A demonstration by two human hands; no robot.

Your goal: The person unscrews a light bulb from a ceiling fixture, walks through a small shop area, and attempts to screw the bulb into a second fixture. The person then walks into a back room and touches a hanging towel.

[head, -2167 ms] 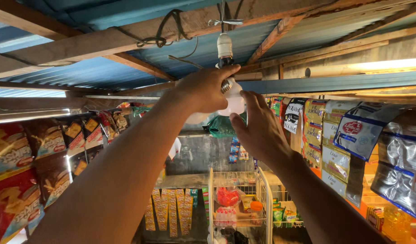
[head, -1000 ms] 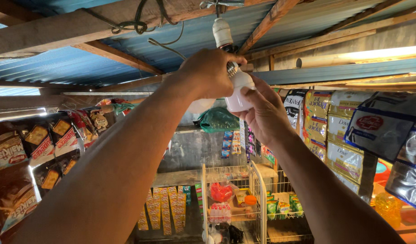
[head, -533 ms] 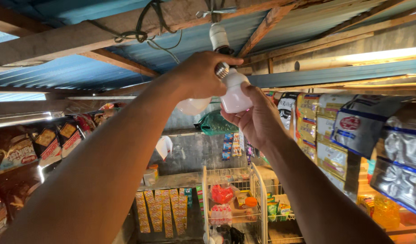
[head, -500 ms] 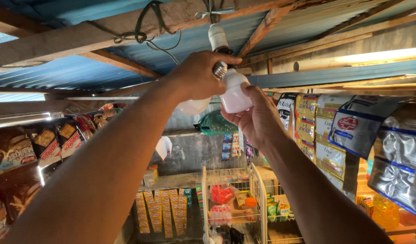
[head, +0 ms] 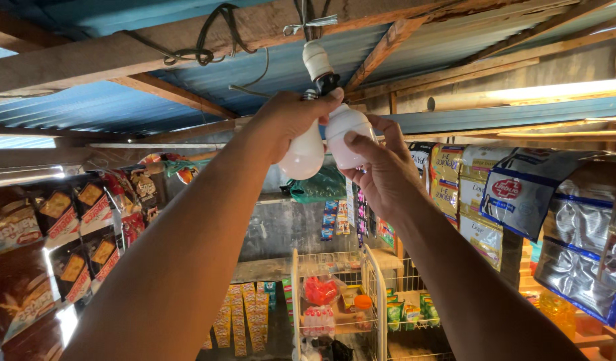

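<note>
My left hand (head: 289, 122) is raised overhead, its grip clamped on a white bulb (head: 302, 154) that hangs below my fist. Just to its right, my right hand (head: 383, 168) has its grip closed on a second white bulb (head: 344, 131), thumb across its face, the bulb's neck pointing up at the lamp socket (head: 317, 63) directly above. Beyond both grips, a wire rack (head: 334, 294) of goods stands far below, and sachet strips (head: 478, 194) hang to the right.
</note>
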